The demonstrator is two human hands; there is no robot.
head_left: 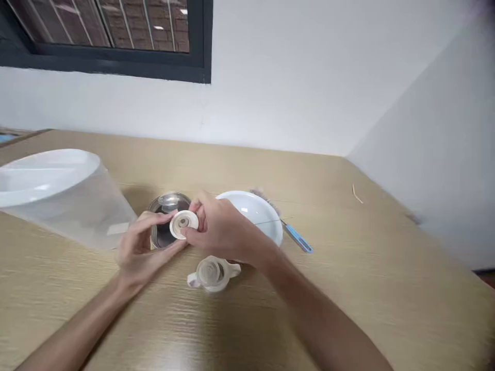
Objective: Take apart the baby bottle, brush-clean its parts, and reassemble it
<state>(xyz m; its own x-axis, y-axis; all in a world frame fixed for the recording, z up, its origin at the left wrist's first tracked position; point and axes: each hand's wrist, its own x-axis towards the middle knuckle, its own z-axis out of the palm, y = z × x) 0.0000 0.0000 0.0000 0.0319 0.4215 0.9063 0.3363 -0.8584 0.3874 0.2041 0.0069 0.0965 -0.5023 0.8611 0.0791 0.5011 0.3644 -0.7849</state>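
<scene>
A small round white lid (183, 224) with ringed ridges on its face is between my two hands. My left hand (141, 250) curls round its left side, a finger at the top edge and the thumb side below. My right hand (218, 226) pinches its right side, the thumb over its front. Below them on the table stands a small white teapot (212, 274) with a handle and a spout-like arm; a clear round piece sits in its top. Behind the lid is a round steel bowl (158, 205), partly hidden by my left hand.
Behind my right wrist lies a white bowl (266, 214), partly covered. A brush with a blue handle (298, 238) lies beside it. At left stands a large translucent plastic bin (85, 206). A thin curved strip (356, 194) lies at right on the wooden table (348, 268).
</scene>
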